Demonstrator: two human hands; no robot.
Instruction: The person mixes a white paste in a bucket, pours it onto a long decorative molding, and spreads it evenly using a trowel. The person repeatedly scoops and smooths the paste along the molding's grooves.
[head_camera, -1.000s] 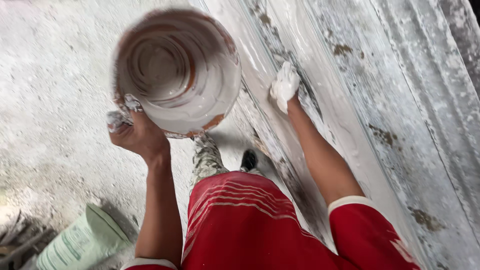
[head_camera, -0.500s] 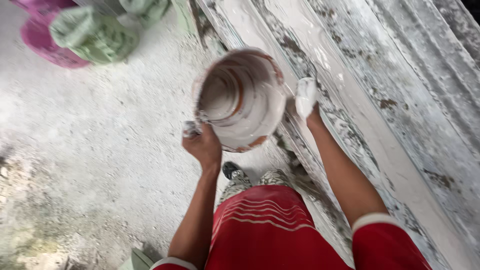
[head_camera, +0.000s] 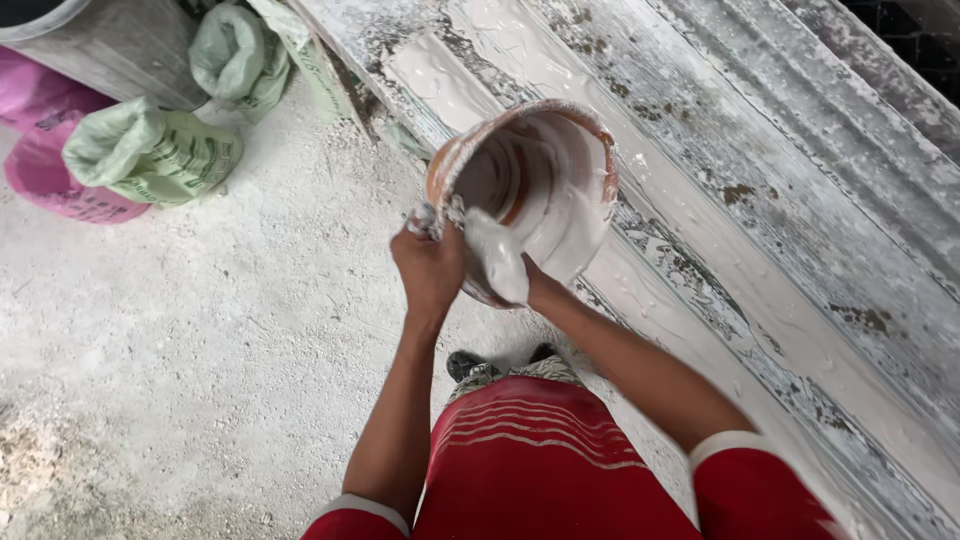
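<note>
Now | left hand (head_camera: 430, 268) clenched on bucket (head_camera: 530, 190) rim | right hand (head_camera: 497, 262) plaster-coated, cupping bucket's side

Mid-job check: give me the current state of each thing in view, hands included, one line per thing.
Bucket: tilted, mouth toward the camera, inside coated white.
Left hand: gripping the bucket's near rim.
Right hand: covered in white paste, at the bucket's rim.
Long mould: wet white paste spread along its channel.
Green sacks: lying on the floor, tops bunched.
Grey drum: standing, contents not visible.

Plaster-slick plastic bucket (head_camera: 530, 190) (glossy inside), rough matt concrete floor (head_camera: 200, 340)
</note>
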